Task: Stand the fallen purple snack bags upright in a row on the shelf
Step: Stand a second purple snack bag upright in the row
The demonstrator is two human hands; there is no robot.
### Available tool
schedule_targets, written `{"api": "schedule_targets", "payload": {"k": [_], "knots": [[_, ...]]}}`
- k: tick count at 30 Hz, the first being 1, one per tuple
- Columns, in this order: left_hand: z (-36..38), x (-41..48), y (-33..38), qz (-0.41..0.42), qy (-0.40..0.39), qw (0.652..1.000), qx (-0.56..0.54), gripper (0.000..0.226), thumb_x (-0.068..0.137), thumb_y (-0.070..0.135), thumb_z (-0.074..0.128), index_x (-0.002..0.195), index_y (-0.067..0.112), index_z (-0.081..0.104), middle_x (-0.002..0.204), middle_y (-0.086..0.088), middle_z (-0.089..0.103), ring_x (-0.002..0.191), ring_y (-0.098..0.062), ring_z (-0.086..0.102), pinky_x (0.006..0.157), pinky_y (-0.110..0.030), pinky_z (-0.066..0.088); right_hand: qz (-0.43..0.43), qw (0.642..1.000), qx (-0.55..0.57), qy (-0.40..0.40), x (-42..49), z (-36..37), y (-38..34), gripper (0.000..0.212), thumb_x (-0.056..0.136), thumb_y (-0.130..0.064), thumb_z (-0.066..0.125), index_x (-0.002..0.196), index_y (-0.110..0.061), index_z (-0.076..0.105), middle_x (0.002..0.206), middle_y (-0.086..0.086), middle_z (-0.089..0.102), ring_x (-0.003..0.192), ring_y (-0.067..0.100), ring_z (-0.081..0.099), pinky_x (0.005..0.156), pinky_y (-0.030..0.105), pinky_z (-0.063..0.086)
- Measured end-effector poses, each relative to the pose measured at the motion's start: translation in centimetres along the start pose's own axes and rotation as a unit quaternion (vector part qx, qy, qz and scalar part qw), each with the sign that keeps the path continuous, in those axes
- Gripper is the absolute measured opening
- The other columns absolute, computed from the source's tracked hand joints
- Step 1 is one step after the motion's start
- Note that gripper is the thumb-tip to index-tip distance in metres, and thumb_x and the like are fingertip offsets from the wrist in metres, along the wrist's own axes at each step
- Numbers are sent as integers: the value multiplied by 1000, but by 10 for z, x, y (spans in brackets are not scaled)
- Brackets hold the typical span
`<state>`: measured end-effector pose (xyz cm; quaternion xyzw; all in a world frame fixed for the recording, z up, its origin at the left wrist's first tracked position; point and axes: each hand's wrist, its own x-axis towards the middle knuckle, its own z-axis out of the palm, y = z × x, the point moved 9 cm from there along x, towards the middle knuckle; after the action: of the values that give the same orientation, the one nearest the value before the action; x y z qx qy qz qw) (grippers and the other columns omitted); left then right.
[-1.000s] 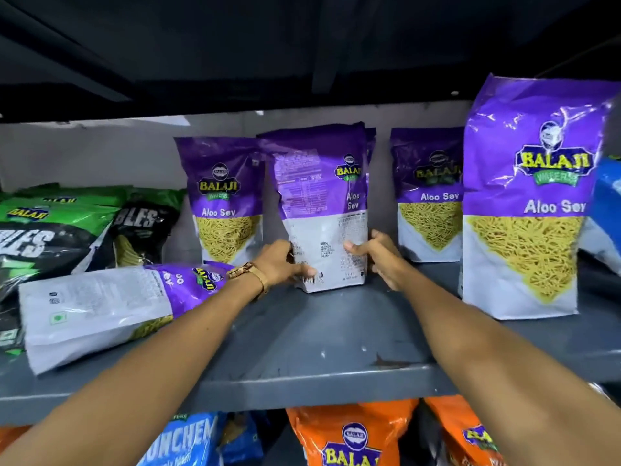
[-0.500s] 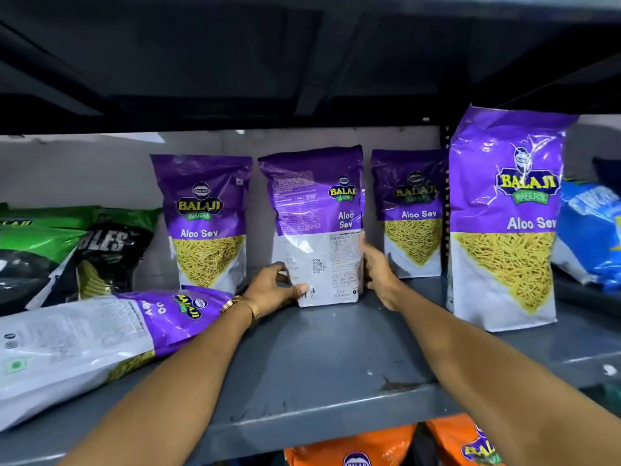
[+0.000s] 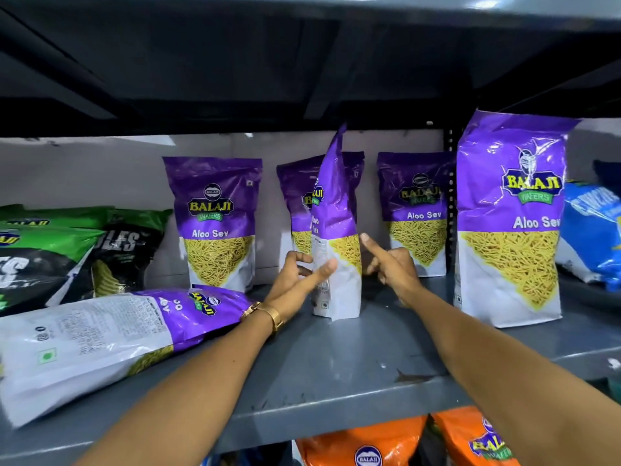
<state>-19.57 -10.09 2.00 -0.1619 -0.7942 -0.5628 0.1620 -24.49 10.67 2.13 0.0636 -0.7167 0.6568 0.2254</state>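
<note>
Centre Aloo Sev bag [image 3: 337,250]: upright on the grey shelf [image 3: 336,371], long axis vertical, turned edge-on so its narrow side faces outward, top corner tipped slightly toward the back wall. Base resting on the shelf surface.

Directly behind the centre bag: another purple Aloo Sev bag [image 3: 297,210], upright, partly hidden. Left of the centre bag: upright Aloo Sev bag [image 3: 215,223], face forward. Right of the centre bag: upright Aloo Sev bag [image 3: 416,213] at the back, then a large front Aloo Sev bag [image 3: 510,223] standing nearer the shelf edge. Forward and left of the centre bag: fallen Aloo Sev bag [image 3: 100,341] on its side, long axis horizontal, purple top end pointing toward the centre bag, back panel up. Further left: green and black snack bags [image 3: 67,250], leaning. Far right: blue bag [image 3: 591,230]. Below the shelf: orange Balaji bags [image 3: 369,449].

Left hand [image 3: 295,280] against the centre bag's left face, fingers spread, thumb across the front edge; gold watch [image 3: 265,314] on the wrist, which crosses above the fallen bag's top end. Right hand [image 3: 389,267] just right of the centre bag, index finger extended and touching its right face, remaining fingers curled. Neither hand clamped around the bag.
</note>
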Motion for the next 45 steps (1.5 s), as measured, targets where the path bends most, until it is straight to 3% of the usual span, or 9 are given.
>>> {"api": "schedule_targets", "payload": {"k": [4, 7, 10, 14, 17, 21, 29, 35, 45], "knots": [[3, 1, 0, 15, 12, 999, 50, 89, 50, 51, 85, 114, 22, 31, 103, 9, 56, 91, -5, 60, 74, -16, 50, -6, 1000, -12, -1, -2, -4, 1, 74, 33, -87, 62, 52, -15, 63, 41, -8, 58, 44, 3, 51, 43, 13, 40], [0, 7, -7, -4, 2, 1000, 6, 67, 66, 24, 84, 108, 15, 32, 99, 2, 62, 86, -8, 62, 66, -10, 51, 61, 995, 37, -73, 1, 10, 13, 97, 44, -87, 52, 107, -14, 65, 102, 3, 73, 101, 19, 65, 85, 35, 54], [5, 10, -16, -46, -50, 995, -75, 45, 77, 11, 75, 104, 15, 39, 98, -6, 66, 86, -15, 64, 70, -19, 56, 119, 974, 138, -132, -5, 25, 13, 90, 76, -81, 27, 137, -19, 50, 139, 8, 57, 129, 25, 52, 108, 42, 39], [-4, 15, -20, -41, -29, 999, -21, 32, 85, 15, 66, 113, 15, 50, 103, -9, 61, 96, -23, 59, 71, -19, 55, 124, 985, 92, -72, -2, 16, 20, 53, 96, -50, 35, 126, -13, 58, 130, 13, 60, 124, 29, 55, 103, 41, 41], [-20, 17, -28, -53, 41, 995, 74, 56, 86, 25, 64, 135, 7, 44, 120, -22, 59, 112, -37, 58, 93, -45, 52, 102, 991, 60, -62, 1, 13, 21, 29, 99, -13, 39, 81, -14, 61, 83, 8, 59, 75, 20, 56, 71, 32, 46], [-26, 20, -31, -45, 83, 994, 59, 37, 84, 19, 68, 115, 2, 56, 103, -32, 66, 96, -45, 65, 89, -56, 53, 52, 997, -12, -49, 6, 16, 22, 23, 98, -4, 40, 95, 0, 63, 77, 11, 50, 64, 19, 45, 62, 30, 40], [-33, 21, -36, -64, 105, 992, -11, 19, 82, 3, 68, 74, 10, 51, 68, -8, 52, 64, -20, 53, 39, -15, 52, 62, 998, -3, -8, 7, -1, 21, 2, 85, 2, 65, 87, 2, 63, 84, 16, 65, 59, 18, 60, 44, 19, 56], [-35, 17, -32, -79, 96, 992, -5, 30, 81, -9, 63, 63, 11, 48, 62, -10, 54, 45, -13, 58, 36, -17, 52, 51, 994, -93, -10, -1, -1, 9, 21, 83, -5, 68, 69, -12, 56, 87, 14, 62, 83, 24, 56, 88, 50, 56], [-25, -14, -11, -118, 27, 993, -13, 28, 82, -12, 60, 64, 7, 50, 63, -13, 56, 39, -11, 63, 40, -22, 56, 12, 986, -164, 13, -42, -25, -7, 29, 86, 1, 53, 64, -15, 43, 88, 19, 61, 85, 31, 59, 86, 50, 54]]}}
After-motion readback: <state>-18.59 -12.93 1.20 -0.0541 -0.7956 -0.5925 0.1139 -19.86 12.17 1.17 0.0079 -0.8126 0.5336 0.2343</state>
